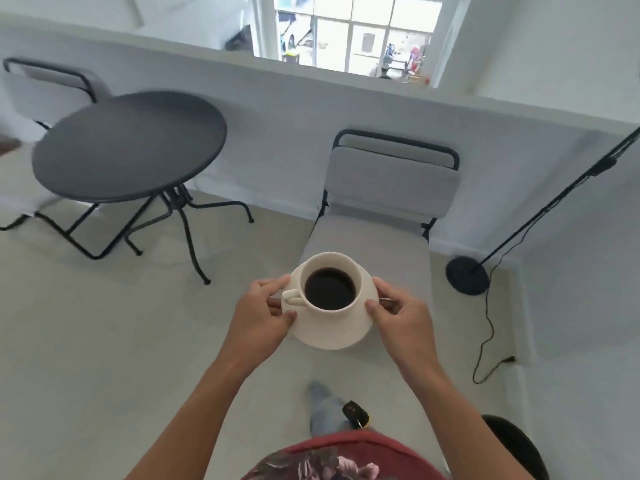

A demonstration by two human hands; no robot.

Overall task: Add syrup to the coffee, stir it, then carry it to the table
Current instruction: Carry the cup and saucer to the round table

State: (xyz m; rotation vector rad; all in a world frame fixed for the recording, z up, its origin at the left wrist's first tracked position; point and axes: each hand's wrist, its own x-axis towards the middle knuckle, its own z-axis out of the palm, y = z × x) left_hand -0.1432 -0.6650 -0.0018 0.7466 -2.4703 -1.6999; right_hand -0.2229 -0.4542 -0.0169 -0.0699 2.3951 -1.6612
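Note:
A cream cup (360, 271) full of black coffee (330, 288) stands on a cream saucer (329, 336), held in the air in front of me above the floor. My left hand (263, 315) grips the saucer's left rim, beside the cup's handle. My right hand (398, 315) grips the right rim. A thin spoon handle seems to stick out under my right fingers. The round dark table (130, 145) stands ahead to the left, apart from the cup, with nothing on it.
A grey padded chair (388, 188) with a black frame stands straight ahead behind the cup. Another chair (52, 84) is behind the table. A black floor lamp base (467, 275) with a trailing cable sits at the right. A low white wall runs behind everything.

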